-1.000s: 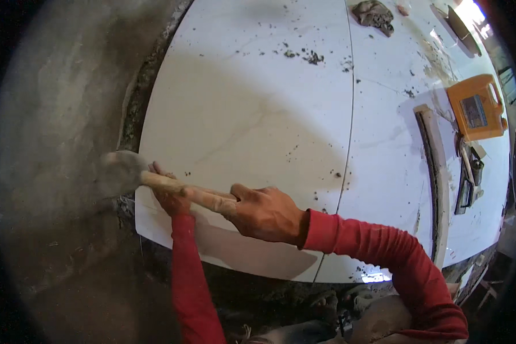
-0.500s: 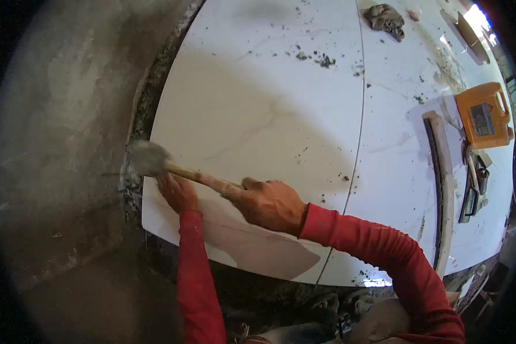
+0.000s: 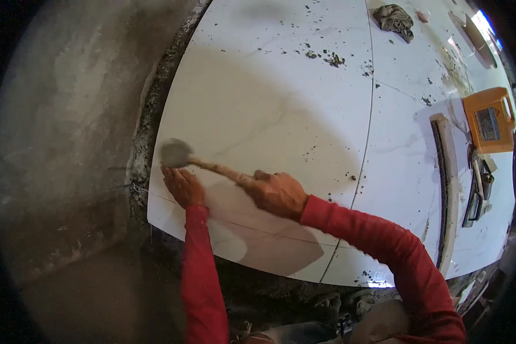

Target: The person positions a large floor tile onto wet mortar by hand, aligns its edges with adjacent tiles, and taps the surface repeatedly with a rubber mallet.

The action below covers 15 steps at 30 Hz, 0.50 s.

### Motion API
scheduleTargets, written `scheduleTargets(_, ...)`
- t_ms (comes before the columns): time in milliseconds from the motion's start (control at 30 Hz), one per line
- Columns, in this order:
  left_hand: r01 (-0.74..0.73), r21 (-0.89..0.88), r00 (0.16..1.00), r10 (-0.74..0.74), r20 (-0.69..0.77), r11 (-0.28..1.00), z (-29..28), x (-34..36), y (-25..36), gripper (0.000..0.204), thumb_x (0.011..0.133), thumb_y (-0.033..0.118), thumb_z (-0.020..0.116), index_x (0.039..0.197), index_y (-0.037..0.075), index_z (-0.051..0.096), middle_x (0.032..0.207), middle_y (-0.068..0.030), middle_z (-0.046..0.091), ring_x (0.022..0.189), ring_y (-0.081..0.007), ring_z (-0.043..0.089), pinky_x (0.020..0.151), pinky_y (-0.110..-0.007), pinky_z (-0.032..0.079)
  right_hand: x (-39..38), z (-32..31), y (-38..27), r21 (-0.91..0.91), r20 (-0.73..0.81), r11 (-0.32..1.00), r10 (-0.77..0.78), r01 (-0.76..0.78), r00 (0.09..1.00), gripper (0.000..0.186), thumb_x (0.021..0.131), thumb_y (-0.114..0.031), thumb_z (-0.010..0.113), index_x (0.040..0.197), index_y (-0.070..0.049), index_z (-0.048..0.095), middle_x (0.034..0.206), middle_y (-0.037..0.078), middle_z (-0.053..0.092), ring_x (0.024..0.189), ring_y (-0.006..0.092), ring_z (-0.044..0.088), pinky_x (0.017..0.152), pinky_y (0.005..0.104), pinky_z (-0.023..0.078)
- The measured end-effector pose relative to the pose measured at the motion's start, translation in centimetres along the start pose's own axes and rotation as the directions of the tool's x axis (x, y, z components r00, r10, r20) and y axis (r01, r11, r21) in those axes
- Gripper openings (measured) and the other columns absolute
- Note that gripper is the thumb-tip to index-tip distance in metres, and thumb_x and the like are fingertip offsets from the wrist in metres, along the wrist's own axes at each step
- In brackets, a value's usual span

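My right hand [image 3: 278,195] is closed around the wooden handle of a rubber mallet [image 3: 215,168]. Its round grey head, slightly blurred, is over the left edge area of a large white veined tile [image 3: 258,109], just beyond the fingertips of my left hand. With fingers stretched out, my left hand [image 3: 183,187] lies flat on the tile near its left edge and holds nothing. I cannot tell whether the mallet head touches the tile.
A rough mortar-filled gap [image 3: 146,120] separates the tiles from the grey wall [image 3: 80,114]. At the right lie a long straight bar [image 3: 446,183], an orange jug [image 3: 489,120] and hand tools [image 3: 477,189]. A crumpled grey cloth or bag [image 3: 394,20] and scattered mortar crumbs [image 3: 333,58] lie farther off.
The mallet head has moved right, from over the gap by the wall to over the tile. My left hand has flattened onto the tile. The view has shifted slightly.
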<state>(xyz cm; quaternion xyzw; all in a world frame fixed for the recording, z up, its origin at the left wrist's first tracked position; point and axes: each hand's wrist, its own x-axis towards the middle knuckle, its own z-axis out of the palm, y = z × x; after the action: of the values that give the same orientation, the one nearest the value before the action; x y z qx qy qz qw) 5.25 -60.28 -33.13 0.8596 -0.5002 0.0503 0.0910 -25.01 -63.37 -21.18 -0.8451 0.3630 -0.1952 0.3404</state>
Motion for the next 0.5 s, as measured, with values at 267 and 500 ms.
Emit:
scheduleTargets(267, -0.051, 0.190, 0.997, 0.061, -0.046, 0.980, 2.0, 0.8, -1.5, 0.057, 0.108, 0.026, 0.037, 0.157, -0.003, 0.034, 0.164, -0.0207, 0.035, 0.152, -0.0377, 0.032, 0.126, -0.049, 0.024, -1.5, 0.2, 0.8, 0.049, 0.048, 0.999, 0.002, -0.004, 0.999, 0.058, 0.094, -0.017, 0.062, 0.149, -0.028, 0.047, 0.094, 0.018, 0.063, 0.065, 0.0368, 0.067, 0.054, 0.0483, 0.056)
scheduleTargets(500, -0.175, -0.104, 0.943, 0.136, -0.305, 0.979, 1.7, 0.8, -0.3, 0.051, 0.107, 0.021, 0.047, 0.155, 0.005, 0.041, 0.159, -0.0219, 0.042, 0.150, -0.0383, 0.035, 0.123, -0.052, 0.028, -3.6, -0.7, 1.0, 0.000, 0.152, 1.000, 0.009, -0.009, 0.988, 0.050, 0.093, -0.020, 0.064, 0.141, -0.023, 0.052, 0.097, 0.020, 0.062, 0.065, 0.0373, 0.067, 0.053, 0.0478, 0.056)
